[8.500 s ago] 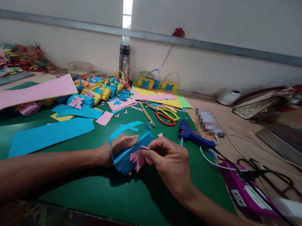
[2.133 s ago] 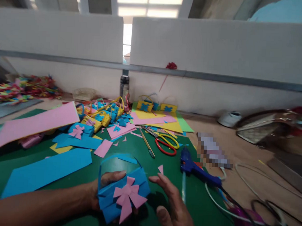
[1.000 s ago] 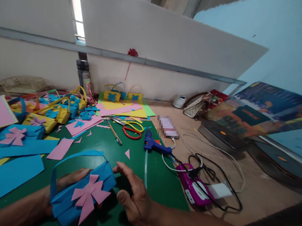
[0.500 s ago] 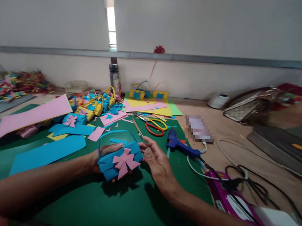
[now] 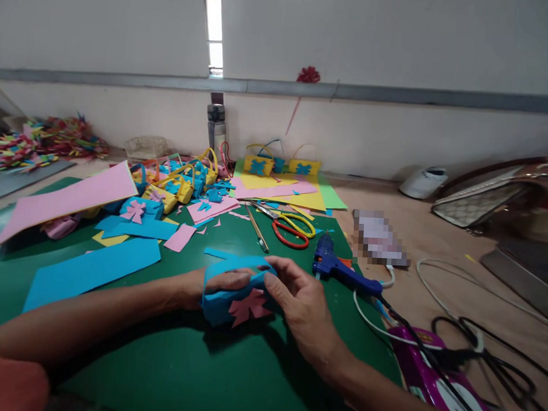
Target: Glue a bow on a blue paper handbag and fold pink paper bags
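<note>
A small blue craft handbag point(image 5: 215, 307), made of foam or paper sheet with a pink bow on its front, is held above the green mat point(image 5: 158, 364). Behind it, my left hand point(image 5: 228, 280) is wrapped around the bag, its thumb passing under the strap. At the bag's right end, my right hand point(image 5: 308, 307) has thumb and fingers closed on the corner where the strap meets the side. The bag is tilted so its top edge and strap face me. Just beyond lie a blue strip point(image 5: 217, 253) and a pencil-like stick point(image 5: 257, 229).
Red-and-yellow-handled scissors point(image 5: 293, 230) and a blue glue gun point(image 5: 344, 272) lie right of centre. Finished small bags point(image 5: 170, 189) pile up at left behind blue sheets point(image 5: 96, 270). A phone point(image 5: 379, 237), cables and a purple power strip point(image 5: 443, 370) occupy the right side.
The handbag has tipped, its top now turned toward me and its strap lowered. My right hand has closed onto its right corner. The whole view has shifted slightly.
</note>
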`<state>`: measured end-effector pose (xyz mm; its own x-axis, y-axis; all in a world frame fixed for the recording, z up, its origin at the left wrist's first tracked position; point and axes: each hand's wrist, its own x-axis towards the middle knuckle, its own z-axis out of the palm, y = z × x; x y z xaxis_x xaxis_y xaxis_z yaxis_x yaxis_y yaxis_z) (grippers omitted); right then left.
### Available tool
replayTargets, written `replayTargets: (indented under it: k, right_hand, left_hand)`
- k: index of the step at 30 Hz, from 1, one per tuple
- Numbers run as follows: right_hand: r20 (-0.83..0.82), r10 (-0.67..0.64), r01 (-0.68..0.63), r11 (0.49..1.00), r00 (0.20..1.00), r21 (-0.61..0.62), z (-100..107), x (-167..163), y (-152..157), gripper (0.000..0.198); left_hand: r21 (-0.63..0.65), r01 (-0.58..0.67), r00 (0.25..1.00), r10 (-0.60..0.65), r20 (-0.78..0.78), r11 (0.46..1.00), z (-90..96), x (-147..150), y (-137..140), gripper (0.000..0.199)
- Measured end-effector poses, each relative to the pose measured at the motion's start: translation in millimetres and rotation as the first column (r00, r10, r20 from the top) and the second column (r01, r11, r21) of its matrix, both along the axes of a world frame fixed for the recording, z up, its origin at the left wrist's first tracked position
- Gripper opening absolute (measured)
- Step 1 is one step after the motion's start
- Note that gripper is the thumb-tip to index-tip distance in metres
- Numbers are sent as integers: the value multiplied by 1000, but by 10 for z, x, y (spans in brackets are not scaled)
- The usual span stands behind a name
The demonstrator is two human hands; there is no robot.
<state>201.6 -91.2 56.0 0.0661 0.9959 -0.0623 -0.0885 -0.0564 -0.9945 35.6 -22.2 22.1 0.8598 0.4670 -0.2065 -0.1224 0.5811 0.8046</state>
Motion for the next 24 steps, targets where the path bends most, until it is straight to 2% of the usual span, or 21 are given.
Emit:
replayTargets:
  k: [4,6,8,12,15,18,24]
  right_hand:
    - [-57,-57,54,997,997,-47,63,19,19,31]
    - [-92,-91,86,995,992,-51,77,28,39,33]
    - [-103,-130,125,991,986,-51,83,35,62,36]
    - [-111,-191,184,980,975,-75,90,38,96,41]
    - [-147,-204,193,977,968,-86,98,26,103,42]
    - [-111,-223,213,973,969,-95,111,5,98,44]
    - [57,-197,201,977,979,-67,102,-28,67,47]
  left_hand:
    - [-58,-7,993,0,-116,998,24,-21,33,53]
    - [-54,-23,994,17,-106,998,25,-55,48,65]
    - [-44,-89,993,86,-79,995,13,-105,58,69]
    - [71,-243,970,241,43,967,-15,-223,59,60]
    - [153,-271,961,259,95,950,-24,-290,30,60]
    - [202,-279,960,272,63,939,-37,-306,-15,62]
    - [314,-303,938,340,-70,900,-36,-226,-79,45]
